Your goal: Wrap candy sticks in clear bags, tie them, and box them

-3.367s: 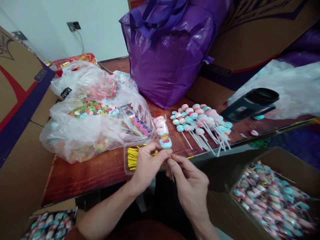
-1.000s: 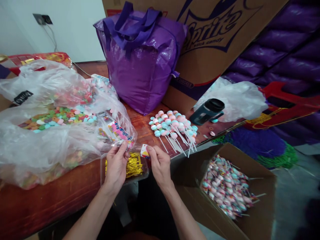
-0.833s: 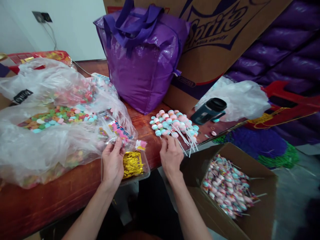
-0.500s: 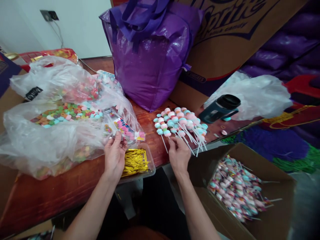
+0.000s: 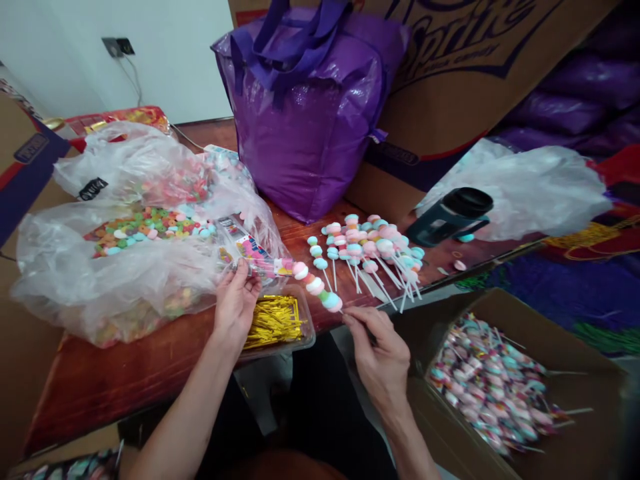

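My right hand (image 5: pixel 377 350) pinches the white stick of a candy skewer (image 5: pixel 316 285) with pink, white and blue pieces. Its tip points up-left at the mouth of a clear printed wrapper sleeve (image 5: pixel 253 255). My left hand (image 5: pixel 234 302) grips that sleeve by its lower end, at the edge of a big clear bag of coloured candy rings (image 5: pixel 135 253). Just below my left hand sits a clear tray of gold twist ties (image 5: pixel 274 320). A pile of unwrapped skewers (image 5: pixel 370 250) lies on the red-brown table (image 5: pixel 150 360) to the right.
A purple tote bag (image 5: pixel 305 113) stands behind the pile. A dark mug (image 5: pixel 453 215) and a crumpled clear bag (image 5: pixel 530 190) lie at the right. An open cardboard box of wrapped skewers (image 5: pixel 495 387) sits below the table edge. Large cardboard cartons stand at the back and left.
My right hand let go of the wrapper sleeve, reached to the pile, took one skewer and brought it back to the sleeve's mouth. My left hand kept hold of the sleeve.
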The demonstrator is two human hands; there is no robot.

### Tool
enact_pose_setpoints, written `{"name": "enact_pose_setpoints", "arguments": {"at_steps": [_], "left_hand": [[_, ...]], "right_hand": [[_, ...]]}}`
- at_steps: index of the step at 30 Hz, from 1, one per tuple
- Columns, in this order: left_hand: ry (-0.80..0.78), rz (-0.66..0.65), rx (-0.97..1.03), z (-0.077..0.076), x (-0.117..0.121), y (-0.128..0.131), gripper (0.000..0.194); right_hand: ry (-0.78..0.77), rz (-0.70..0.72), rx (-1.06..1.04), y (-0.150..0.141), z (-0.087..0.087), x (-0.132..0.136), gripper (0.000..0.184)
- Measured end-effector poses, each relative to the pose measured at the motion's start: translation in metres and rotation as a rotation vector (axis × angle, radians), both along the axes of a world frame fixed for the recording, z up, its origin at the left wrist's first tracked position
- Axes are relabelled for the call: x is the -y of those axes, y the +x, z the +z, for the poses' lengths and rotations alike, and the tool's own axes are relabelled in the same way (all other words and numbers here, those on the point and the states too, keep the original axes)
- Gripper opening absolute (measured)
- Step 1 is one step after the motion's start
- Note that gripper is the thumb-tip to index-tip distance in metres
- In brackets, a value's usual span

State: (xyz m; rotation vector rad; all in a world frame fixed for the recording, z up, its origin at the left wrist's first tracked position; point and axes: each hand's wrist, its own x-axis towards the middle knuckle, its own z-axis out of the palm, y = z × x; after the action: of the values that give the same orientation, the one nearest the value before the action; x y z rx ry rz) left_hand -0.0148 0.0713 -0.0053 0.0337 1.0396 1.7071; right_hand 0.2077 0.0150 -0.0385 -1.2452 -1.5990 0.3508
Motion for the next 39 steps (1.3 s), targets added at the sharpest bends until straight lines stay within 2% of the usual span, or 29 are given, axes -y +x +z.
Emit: {"name": "enact_pose_setpoints", "arguments": {"at_steps": [4,8,13,18,26,29,32,35,39], "left_hand": [[0.135,-0.039,-0.111,-0.004,0.002,-0.002,0.037],[0.198,-0.128,-0.182,-0.007,0.004,0.001,0.039],[0.195,-0.105,-0.301,-0.009,0.009,0.010,0.039],[0.180,-0.119,-0.281,-0.011,0.012,0.013,0.039],[0.169,-0.201,-0.314,-0.004,0.020,0.027,0.041],[0.197,-0.268,-0.329,-0.003,0.025,0.033,0.039],[0.176,-0.352,-0.297,-0.005,0.031,0.038,0.039],[0.166,-0.410,-0.239,-0.007,0.036,0.040,0.040],[0.186,-0.393,-0.224,-0.011,0.037,0.037,0.038]], "right_hand": [[0.056,0.035,0.135,0.008,0.008,0.001,0.013],[-0.006,0.105,0.051,0.003,0.008,0.001,0.012],[-0.102,0.106,-0.090,-0.012,0.003,0.003,0.012],[-0.165,0.168,-0.095,-0.018,0.004,0.004,0.013],[-0.063,0.163,0.039,-0.035,0.002,0.004,0.016],[-0.092,0.155,0.036,-0.044,0.003,0.004,0.017],[-0.205,0.145,-0.067,-0.057,0.007,0.005,0.014],[-0.345,0.098,-0.297,-0.072,0.013,0.005,0.009],[-0.441,0.146,-0.555,-0.085,0.019,0.006,0.020]]}}
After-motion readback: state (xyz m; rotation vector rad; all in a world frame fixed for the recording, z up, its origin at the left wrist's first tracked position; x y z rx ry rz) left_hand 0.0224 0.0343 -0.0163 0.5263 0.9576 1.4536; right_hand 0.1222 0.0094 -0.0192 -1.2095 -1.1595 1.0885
